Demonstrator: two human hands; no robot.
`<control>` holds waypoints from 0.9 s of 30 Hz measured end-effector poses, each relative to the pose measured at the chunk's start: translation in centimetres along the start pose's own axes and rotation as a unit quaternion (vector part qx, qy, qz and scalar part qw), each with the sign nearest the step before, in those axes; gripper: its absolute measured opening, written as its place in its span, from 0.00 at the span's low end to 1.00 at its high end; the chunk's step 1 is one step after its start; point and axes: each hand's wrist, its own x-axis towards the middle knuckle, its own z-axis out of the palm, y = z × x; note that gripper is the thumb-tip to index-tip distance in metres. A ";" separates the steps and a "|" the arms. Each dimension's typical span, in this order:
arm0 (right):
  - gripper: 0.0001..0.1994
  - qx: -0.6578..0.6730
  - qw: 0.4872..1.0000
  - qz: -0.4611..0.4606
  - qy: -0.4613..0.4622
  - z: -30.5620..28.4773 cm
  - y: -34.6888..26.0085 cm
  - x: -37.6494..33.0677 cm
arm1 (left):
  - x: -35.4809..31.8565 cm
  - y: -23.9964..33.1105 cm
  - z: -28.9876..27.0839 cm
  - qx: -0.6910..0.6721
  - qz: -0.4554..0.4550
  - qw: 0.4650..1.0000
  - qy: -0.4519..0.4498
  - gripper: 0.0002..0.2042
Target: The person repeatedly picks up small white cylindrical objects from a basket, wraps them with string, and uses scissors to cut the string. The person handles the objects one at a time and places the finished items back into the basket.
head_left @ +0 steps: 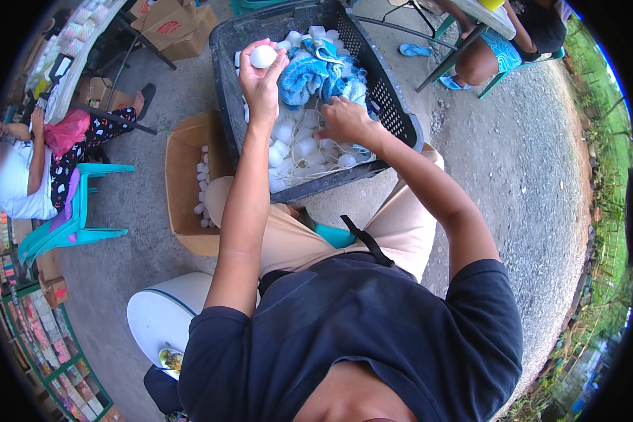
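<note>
A smooth white rounded piece [263,56] sits in the fingers of my left hand [261,88], raised over the left side of a black plastic crate [225,53]. My right hand [350,124] reaches palm down into the crate, fingers bent and apart, just below a bundled blue and white cloth [306,76]. Under it lie loose white rounded and cylindrical pieces [306,148] with thin pale strings running among them. Several more white pieces show at the crate's far end. What my right fingertips touch is partly hidden.
An open cardboard box [183,228] holding white pieces stands left of the crate. A round white-topped stool [155,327] bears a small bowl [170,359]. One person sits on a teal chair [81,204] at the left; another sits at a table [492,17] far right.
</note>
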 end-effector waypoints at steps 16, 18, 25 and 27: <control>0.05 0.151 0.954 0.011 0.260 -13.2 0.8 0.4 | -1.0 4.1 0.4 -0.003 -0.298 0.936 -0.188 0.07; 0.05 0.152 0.944 0.045 0.290 -14.2 1.5 0.7 | -0.8 4.6 -0.7 -0.040 -0.315 0.928 -0.195 0.07; 0.07 0.180 0.915 0.092 0.350 -14.7 3.7 -0.4 | -2.0 7.8 -3.0 -0.045 -0.355 0.913 -0.198 0.07; 0.06 0.250 0.918 0.047 0.305 -13.3 4.7 0.0 | -2.4 7.7 -3.5 -0.022 -0.358 0.912 -0.200 0.07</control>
